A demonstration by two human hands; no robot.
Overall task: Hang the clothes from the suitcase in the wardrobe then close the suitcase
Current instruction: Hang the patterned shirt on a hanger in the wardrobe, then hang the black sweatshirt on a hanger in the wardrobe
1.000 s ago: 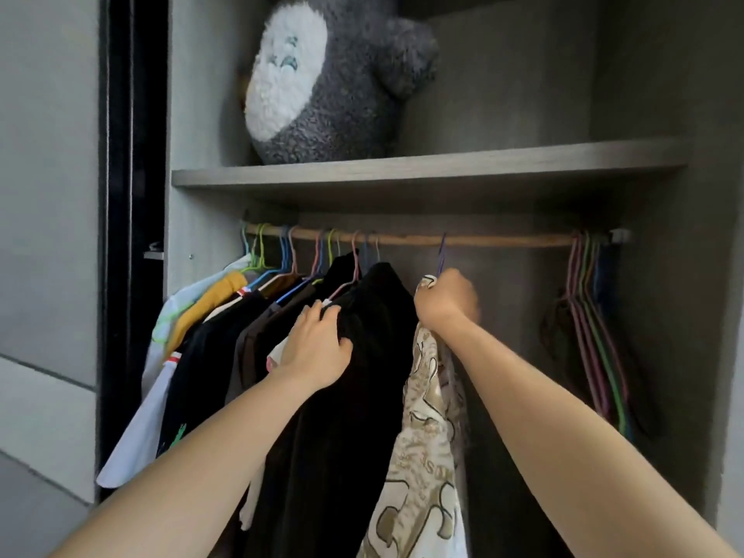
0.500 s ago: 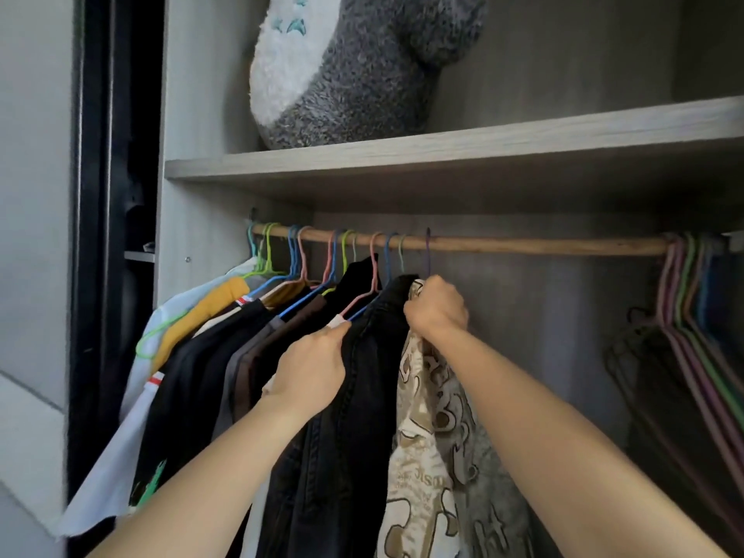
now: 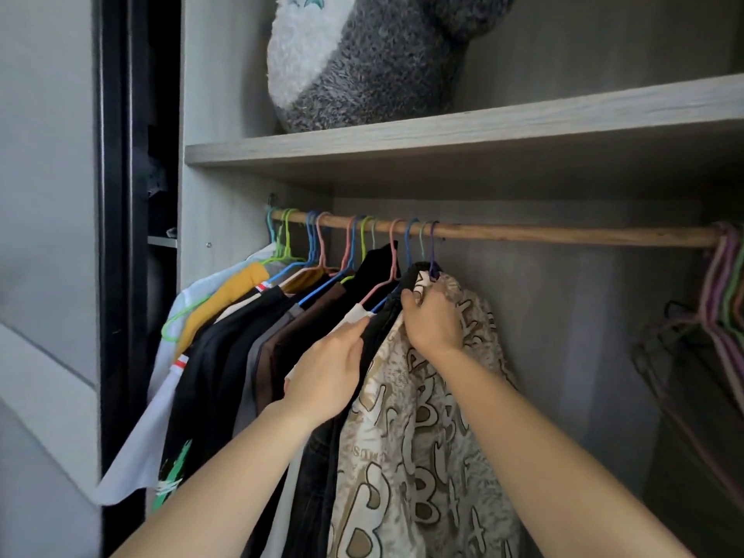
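Observation:
A beige patterned shirt (image 3: 426,457) hangs on a purple hanger (image 3: 434,251) from the wooden rail (image 3: 563,234), rightmost in a row of hung clothes. My right hand (image 3: 432,316) grips the shirt at its collar, just under the hanger hook. My left hand (image 3: 328,374) lies with straight fingers against the dark garments (image 3: 322,469) to the left, its fingertips touching a white collar. The suitcase is out of view.
Several hung clothes (image 3: 225,336) fill the rail's left end beside the wardrobe's side wall (image 3: 217,219). Spare hangers (image 3: 720,300) bunch at the far right. A shelf (image 3: 483,130) above carries a grey plush toy (image 3: 362,58). A dark door frame (image 3: 120,235) stands at left.
The patterned shirt's hanger has slid left along the rail against the dark clothes. My right hand dropped onto the collar and my left hand moved up and right.

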